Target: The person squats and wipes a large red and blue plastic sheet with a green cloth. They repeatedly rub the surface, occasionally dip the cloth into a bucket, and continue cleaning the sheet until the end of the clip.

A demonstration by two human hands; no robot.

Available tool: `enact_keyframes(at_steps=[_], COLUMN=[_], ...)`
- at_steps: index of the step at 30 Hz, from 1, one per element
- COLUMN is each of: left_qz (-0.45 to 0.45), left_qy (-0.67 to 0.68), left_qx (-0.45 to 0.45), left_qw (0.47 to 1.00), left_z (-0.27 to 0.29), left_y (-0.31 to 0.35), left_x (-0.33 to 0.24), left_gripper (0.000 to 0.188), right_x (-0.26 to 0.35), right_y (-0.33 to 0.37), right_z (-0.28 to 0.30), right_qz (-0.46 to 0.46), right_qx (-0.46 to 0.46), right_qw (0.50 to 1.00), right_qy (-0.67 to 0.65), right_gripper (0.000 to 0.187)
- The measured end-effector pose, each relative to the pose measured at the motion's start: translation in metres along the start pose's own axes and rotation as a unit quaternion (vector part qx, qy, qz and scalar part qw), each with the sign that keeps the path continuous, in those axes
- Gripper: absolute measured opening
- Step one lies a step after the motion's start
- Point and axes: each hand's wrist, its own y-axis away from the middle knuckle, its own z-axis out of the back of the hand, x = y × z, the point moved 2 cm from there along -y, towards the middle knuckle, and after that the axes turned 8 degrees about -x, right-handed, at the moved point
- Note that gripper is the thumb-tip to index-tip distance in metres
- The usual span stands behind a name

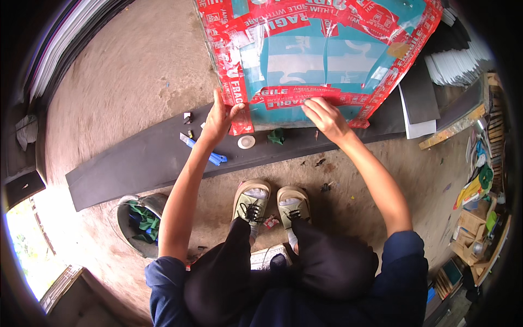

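A large flat package (305, 60), teal and white and bound along its edges with red-and-white printed tape, fills the upper part of the view. My left hand (219, 120) grips its lower left corner, thumb on the front and fingers along the side edge. Bent and drawn together, the fingers of my right hand (327, 115) press on a red tape strip (283, 102) near the lower edge; whatever may be between their tips is hidden. Below my left wrist lies a blue cutter knife (217, 159) beside a small white roll (246, 142).
A long dark board (131, 166) lies across the floor under the package. At left stands a bucket (128, 229) with green scraps. Stacked sheets (455, 66) and a wooden-edged board (455, 128) are at right, near cluttered shelves (474, 234). My feet are close to the dark board.
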Motion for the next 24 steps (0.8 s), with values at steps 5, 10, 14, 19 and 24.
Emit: enact_keyframes(at_steps=[5, 10, 14, 19, 24], left_qz=[0.016, 0.008, 0.022, -0.011, -0.046], left_qy=[0.022, 0.032, 0.026, 0.073, 0.001], left_qx=[0.020, 0.010, 0.030, 0.017, -0.002], left_qw=[0.999, 0.999, 0.999, 0.997, 0.999], left_z=[0.003, 0.004, 0.000, 0.002, 0.001], left_y=[-0.001, 0.000, -0.001, 0.000, 0.000], left_x=[-0.005, -0.005, -0.006, -0.010, 0.012], left_gripper=[0.047, 0.043, 0.043, 0.051, 0.064], right_x=[0.024, 0.028, 0.042, -0.002, 0.022], right_y=[-0.007, 0.003, -0.013, 0.030, 0.001], right_z=[-0.013, -0.016, -0.041, -0.012, -0.026], right_qz=[-0.026, -0.086, -0.049, -0.158, -0.128], right_qx=[-0.032, -0.055, -0.060, -0.149, -0.169], right_qw=[0.999, 0.995, 0.994, 0.976, 0.975], right_qy=[-0.024, -0.015, -0.070, -0.018, -0.059], right_gripper=[0.024, 0.028, 0.020, 0.019, 0.019])
